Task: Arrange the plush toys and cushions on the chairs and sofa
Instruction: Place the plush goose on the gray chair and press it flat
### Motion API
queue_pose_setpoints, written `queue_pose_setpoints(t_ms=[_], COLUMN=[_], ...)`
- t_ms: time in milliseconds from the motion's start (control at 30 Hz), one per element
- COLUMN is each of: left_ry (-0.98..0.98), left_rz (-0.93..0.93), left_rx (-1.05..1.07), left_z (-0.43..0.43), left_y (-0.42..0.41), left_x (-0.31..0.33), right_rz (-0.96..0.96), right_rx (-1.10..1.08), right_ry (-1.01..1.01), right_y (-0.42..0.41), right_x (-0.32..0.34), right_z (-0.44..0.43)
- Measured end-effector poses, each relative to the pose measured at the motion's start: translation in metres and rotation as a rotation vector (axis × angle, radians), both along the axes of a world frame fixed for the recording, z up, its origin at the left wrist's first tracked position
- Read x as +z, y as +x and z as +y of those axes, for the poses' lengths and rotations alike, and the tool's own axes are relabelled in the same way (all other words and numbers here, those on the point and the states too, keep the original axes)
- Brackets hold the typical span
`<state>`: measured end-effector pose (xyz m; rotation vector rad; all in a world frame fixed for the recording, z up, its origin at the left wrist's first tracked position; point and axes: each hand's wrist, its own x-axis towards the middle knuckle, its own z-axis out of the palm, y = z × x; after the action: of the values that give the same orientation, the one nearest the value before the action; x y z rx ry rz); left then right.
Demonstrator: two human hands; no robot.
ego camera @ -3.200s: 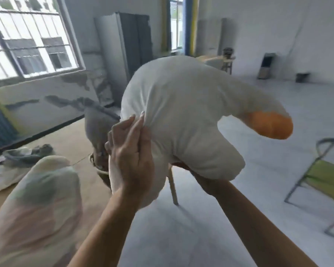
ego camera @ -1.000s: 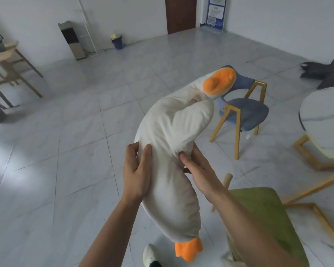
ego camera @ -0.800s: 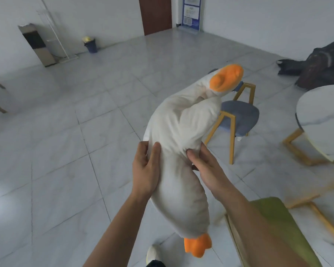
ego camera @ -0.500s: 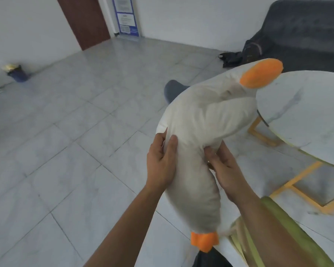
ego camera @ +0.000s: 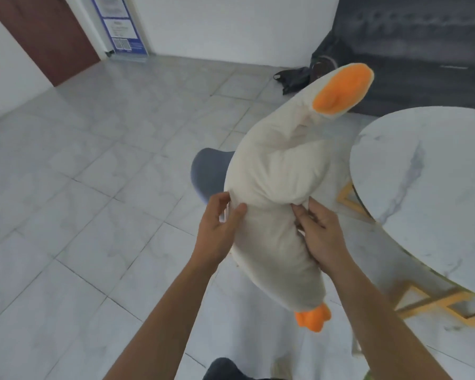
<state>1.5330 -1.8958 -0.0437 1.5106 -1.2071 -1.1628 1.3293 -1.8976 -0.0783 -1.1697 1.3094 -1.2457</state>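
Note:
A large white plush goose (ego camera: 277,187) with an orange beak and orange feet hangs in the air in front of me, beak up and to the right. My left hand (ego camera: 220,231) grips its left flank. My right hand (ego camera: 318,234) grips its right flank, fingers dug into the fabric. Behind the goose a blue-grey padded chair (ego camera: 211,174) stands on the floor, mostly hidden by the toy. A dark grey sofa (ego camera: 422,45) stands against the far wall at the upper right.
A round white marble table (ego camera: 428,182) on a gold frame stands close on the right. A dark bag (ego camera: 294,78) lies on the floor by the sofa. A brown door (ego camera: 39,31) and a blue poster are at the far left. Pale tiled floor stretches to the left.
My view has turned further right: the sofa and table have come nearer, and the green chair has left the frame. Both hands keep the same hold on the goose.

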Motion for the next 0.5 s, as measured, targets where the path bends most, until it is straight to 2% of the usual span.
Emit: queue_pose_setpoints(t_ms=[133, 300, 400, 500], left_ry=[0.193, 0.454, 0.593, 0.745], left_rz=[0.170, 0.234, 0.309, 0.373], left_rx=[-0.048, -0.150, -0.115, -0.060], left_z=[-0.090, -0.201, -0.265, -0.318], left_y=[0.028, 0.052, 0.064, 0.064], left_x=[-0.005, -0.026, -0.045, -0.063], right_rz=[0.100, 0.242, 0.287, 0.416], right_rx=[0.017, 0.066, 0.090, 0.179], right_ry=[-0.019, -0.045, 0.009, 0.042], right_y=[0.015, 0.046, 0.054, 0.052], right_x=[-0.015, -0.050, -0.063, -0.079], right_z=[-0.087, -0.179, -0.226, -0.273])
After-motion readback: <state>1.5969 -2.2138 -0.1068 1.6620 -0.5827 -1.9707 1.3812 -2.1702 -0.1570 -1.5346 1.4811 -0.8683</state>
